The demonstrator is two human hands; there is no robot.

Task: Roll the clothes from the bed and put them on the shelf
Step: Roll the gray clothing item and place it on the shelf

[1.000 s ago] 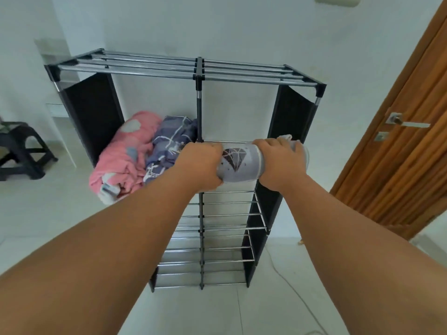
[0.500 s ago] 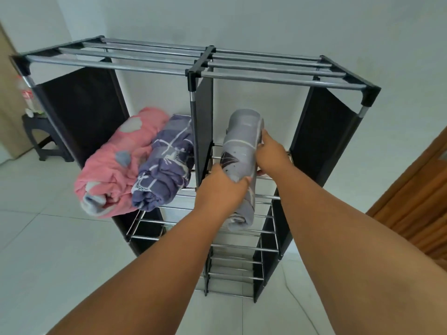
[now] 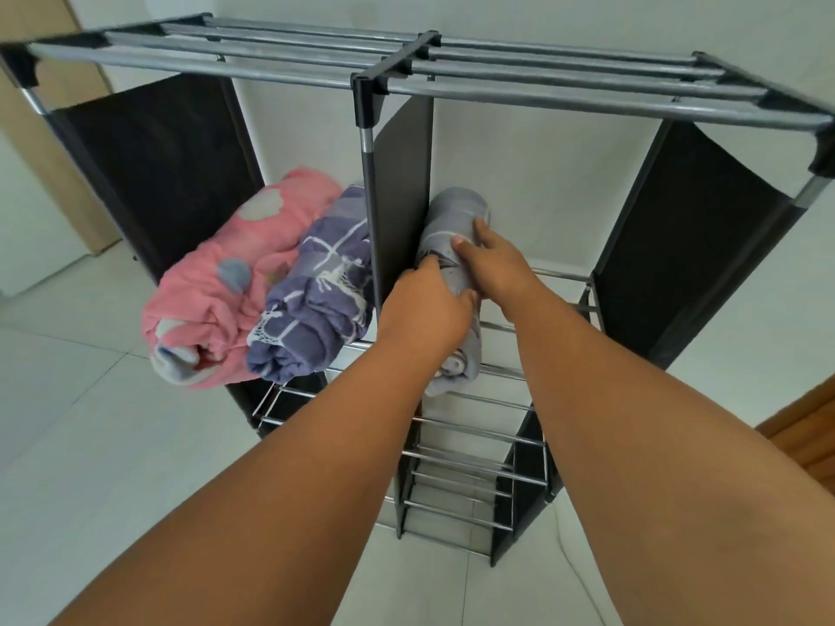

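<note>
A black-and-metal shelf (image 3: 397, 173) with rod tiers stands against the white wall. A rolled grey garment (image 3: 456, 219) with a dark print lies lengthwise on the upper right tier, against the centre divider. My left hand (image 3: 424, 309) grips its near part from the left. My right hand (image 3: 492, 264) rests on its right side, thumb on top. On the left tier lie a pink roll (image 3: 235, 282) with pale spots and a purple patterned roll (image 3: 321, 291), side by side.
Lower rod tiers (image 3: 470, 463) on the right hold nothing. A wooden door edge (image 3: 804, 436) shows at far right, a beige panel (image 3: 49, 164) at far left. White tiled floor (image 3: 90, 445) surrounds the shelf. A thin cable (image 3: 574, 567) runs along the floor.
The grey roll was turned from crosswise to lengthwise and lowered onto the upper right tier against the divider. My head moved closer to the shelf.
</note>
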